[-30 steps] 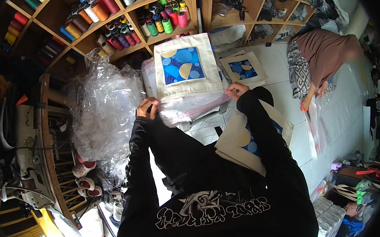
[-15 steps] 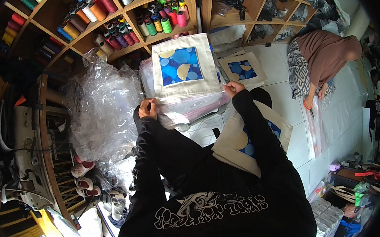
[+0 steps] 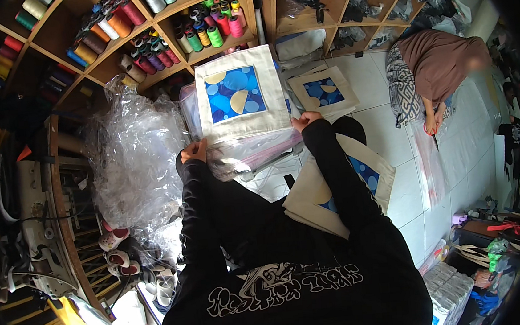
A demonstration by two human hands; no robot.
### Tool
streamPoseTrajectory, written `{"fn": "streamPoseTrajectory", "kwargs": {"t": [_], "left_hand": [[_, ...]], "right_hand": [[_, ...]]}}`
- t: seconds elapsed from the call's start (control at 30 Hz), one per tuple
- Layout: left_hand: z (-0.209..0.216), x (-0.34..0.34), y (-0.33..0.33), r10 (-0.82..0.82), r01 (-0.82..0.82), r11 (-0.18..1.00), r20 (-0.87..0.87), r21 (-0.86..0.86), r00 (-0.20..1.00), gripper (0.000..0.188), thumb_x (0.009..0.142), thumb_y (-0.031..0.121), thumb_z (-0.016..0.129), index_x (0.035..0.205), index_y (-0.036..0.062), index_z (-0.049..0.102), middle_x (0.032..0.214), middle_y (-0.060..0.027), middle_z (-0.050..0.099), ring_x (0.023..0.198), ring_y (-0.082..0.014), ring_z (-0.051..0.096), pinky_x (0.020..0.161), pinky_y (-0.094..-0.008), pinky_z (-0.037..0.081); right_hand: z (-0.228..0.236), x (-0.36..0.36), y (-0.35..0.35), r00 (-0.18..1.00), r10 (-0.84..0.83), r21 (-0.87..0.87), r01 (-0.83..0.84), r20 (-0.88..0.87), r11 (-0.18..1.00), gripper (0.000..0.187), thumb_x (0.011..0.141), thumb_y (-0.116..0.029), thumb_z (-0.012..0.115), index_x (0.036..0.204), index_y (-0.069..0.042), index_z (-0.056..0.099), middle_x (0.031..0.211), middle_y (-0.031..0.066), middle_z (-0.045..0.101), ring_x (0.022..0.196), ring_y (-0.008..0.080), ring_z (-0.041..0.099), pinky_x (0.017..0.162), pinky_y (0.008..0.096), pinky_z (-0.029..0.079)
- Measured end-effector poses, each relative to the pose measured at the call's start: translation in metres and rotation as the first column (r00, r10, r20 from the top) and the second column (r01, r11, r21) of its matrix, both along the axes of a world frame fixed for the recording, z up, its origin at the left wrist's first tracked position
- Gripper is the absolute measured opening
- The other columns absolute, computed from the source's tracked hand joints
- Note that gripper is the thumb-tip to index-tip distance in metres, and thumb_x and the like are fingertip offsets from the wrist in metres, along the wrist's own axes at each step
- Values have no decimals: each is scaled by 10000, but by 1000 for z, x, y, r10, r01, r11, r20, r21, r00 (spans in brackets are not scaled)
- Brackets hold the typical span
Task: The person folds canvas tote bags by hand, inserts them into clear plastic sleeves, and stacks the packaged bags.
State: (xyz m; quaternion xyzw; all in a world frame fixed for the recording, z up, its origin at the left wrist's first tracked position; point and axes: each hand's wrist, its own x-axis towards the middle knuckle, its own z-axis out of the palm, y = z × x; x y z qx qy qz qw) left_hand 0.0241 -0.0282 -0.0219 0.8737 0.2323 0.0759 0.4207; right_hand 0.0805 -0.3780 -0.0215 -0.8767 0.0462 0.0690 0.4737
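A square cream cloth cover (image 3: 242,93) with a blue, circle-patterned panel lies flat on a stack of clear plastic-wrapped packs (image 3: 255,155). My left hand (image 3: 194,151) pinches its near left corner. At the near right corner, my right hand (image 3: 306,120) has its fingertips closed on the same cover. More cream covers (image 3: 303,202) with the same blue print rest across my lap, partly hidden under my right forearm. A further pile of matching covers (image 3: 335,93) sits on the floor to the right of the stack.
Crumpled clear plastic bags (image 3: 135,155) heap up on the left, beside a sewing machine (image 3: 37,231). Shelves of thread cones (image 3: 215,35) stand behind. At right another person (image 3: 440,66) sits on the tiled floor, holding scissors (image 3: 434,135) at a plastic sheet (image 3: 432,175).
My view has shifted slightly, so most things appear further left. Both hands keep hold of the cover's near corners. The other person's hands and scissors have moved along the plastic, away from me.
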Motion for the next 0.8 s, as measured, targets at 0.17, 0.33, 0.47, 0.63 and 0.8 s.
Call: {"fn": "streamPoseTrajectory", "kwargs": {"t": [0.17,0.33,0.47,0.63,0.8], "left_hand": [[14,0,-7,51,-52,999,-114,-2,992,404,742,464,656,748,60,669,602,-61,605,577,-143,567,603,-309,445],[15,1,-6,80,-77,997,-136,32,987,409,744,466,643,726,57,660,590,-59,604,559,-168,574,579,-317,435],[12,0,-6,118,-111,989,-68,93,991,368,737,413,661,679,50,650,557,-55,600,551,-188,592,563,-318,441],[-5,-3,13,133,-132,991,167,-19,977,253,727,259,689,838,37,646,761,-113,637,599,-248,607,630,-347,478],[34,-2,-31,-436,201,868,507,453,743,453,735,62,582,1184,51,521,1196,-183,519,1125,-337,481,905,-412,389]], "right_hand": [[26,-11,9,995,-91,-179,83,-32,980,308,725,-336,693,641,-59,585,612,97,602,569,229,596,561,336,461],[14,-13,10,986,-129,-153,144,107,978,296,741,-292,685,646,-51,541,572,87,564,529,215,560,524,337,436],[11,-15,9,910,-187,90,166,371,982,250,736,-148,697,662,-53,478,511,63,488,454,197,489,473,344,402],[19,-11,19,684,146,-177,-25,715,984,211,673,-143,699,828,-89,566,903,91,574,853,299,543,736,398,417],[45,-29,42,589,351,-337,-138,728,931,479,729,-222,680,1163,-77,539,1262,148,445,1130,330,445,925,430,357]]}}
